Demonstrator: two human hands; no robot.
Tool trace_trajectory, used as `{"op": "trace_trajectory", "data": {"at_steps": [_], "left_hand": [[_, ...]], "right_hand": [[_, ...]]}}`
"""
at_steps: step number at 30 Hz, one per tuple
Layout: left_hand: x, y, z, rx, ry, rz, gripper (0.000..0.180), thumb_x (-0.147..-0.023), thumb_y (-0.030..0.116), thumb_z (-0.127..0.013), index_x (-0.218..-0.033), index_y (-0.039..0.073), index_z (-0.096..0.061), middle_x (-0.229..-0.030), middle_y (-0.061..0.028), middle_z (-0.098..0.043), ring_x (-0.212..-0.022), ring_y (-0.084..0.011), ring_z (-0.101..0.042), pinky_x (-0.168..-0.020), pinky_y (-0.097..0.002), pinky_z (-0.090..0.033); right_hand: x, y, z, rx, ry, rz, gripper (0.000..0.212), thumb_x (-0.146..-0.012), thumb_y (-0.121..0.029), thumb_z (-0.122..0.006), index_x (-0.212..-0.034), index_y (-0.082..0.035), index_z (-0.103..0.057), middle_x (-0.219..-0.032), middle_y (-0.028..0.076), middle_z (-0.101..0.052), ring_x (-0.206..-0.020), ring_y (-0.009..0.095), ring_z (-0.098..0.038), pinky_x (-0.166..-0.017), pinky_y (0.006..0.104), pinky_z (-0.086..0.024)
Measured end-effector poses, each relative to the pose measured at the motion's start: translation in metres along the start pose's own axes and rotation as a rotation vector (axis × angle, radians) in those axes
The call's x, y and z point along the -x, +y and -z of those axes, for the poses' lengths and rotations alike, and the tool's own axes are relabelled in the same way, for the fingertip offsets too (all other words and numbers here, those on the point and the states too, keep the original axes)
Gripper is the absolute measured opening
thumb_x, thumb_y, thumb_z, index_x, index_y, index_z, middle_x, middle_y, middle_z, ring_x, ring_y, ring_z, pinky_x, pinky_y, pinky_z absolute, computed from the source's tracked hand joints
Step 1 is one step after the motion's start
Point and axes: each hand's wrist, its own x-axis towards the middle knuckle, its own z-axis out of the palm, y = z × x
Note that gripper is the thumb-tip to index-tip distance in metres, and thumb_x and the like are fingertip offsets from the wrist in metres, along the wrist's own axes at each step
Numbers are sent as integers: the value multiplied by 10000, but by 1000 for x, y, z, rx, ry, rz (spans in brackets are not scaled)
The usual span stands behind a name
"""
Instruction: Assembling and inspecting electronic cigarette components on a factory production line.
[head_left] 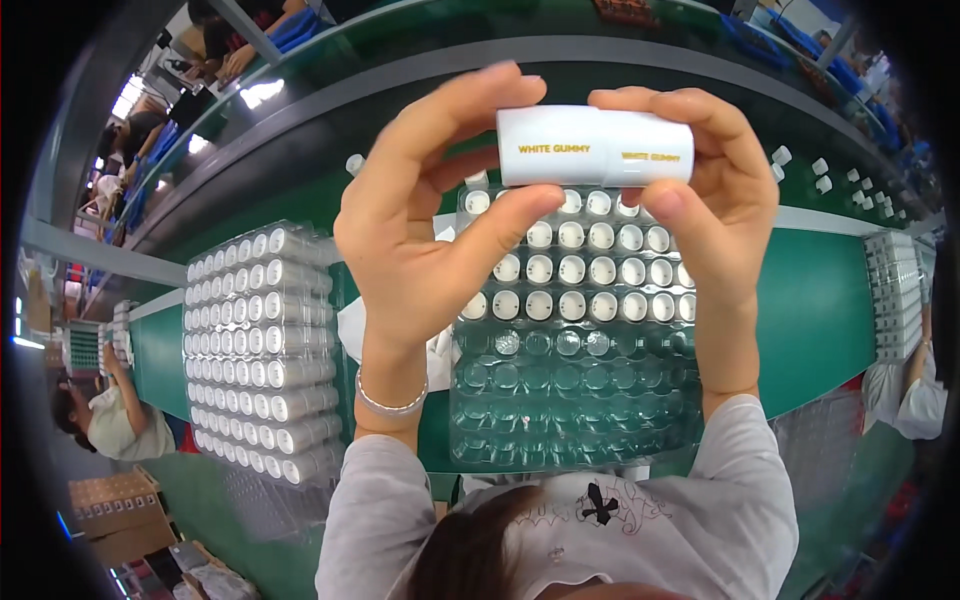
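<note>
Raised above the bench, a white cylindrical tube [560, 135] with gold lettering lies sideways between my hands; a seam divides it near its right part. My left hand [415, 210] grips its left end, thumb below and fingers above. The right end is pinched the same way by my right hand [725, 185]. Beneath them sits a clear plastic tray [575, 410] with round pockets. White tubes [540, 270] stand in its far rows, their round ends facing up, while the nearer pockets hold none. My hands and the held tube hide part of the far rows.
To the left, stacked clear trays hold many white tubes [260, 340]. Small white pieces [860, 190] are scattered on the green conveyor at the far right. More packed tubes [895, 295] stand at the right edge. Co-workers sit left [130, 425] and right [905, 395].
</note>
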Motion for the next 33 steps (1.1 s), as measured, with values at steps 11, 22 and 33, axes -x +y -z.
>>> {"op": "trace_trajectory", "data": {"at_steps": [11, 22, 33], "left_hand": [[1, 1, -1, -48, -1, -165, 614, -675, 39, -783, -1194, -50, -467, -1136, -284, -567, -1046, -307, -599, -857, -334, -534], [3, 2, -4, -11, -11, -123, 521, -691, -2, -760, -1145, -54, -509, -1171, -300, -538, -1081, -303, -576, -886, -350, -518], [1, -2, -2, 12, -52, -129, 448, -713, -108, -686, -1125, -68, -515, -1196, -305, -518, -1063, -299, -586, -834, -330, -549]], "right_hand": [[8, -6, 2, 235, 72, 135, 482, -754, -169, -711, -1163, -5, -516, -1122, 240, -568, -989, 269, -610, -705, 312, -571], [9, -14, 5, 330, -23, 153, 305, -806, -97, -638, -1098, -48, -565, -1147, 252, -537, -1038, 280, -576, -703, 303, -572], [5, -13, 2, 222, -22, 153, 195, -770, 27, -609, -936, -39, -531, -1166, 287, -519, -981, 253, -600, -698, 285, -570]]}}
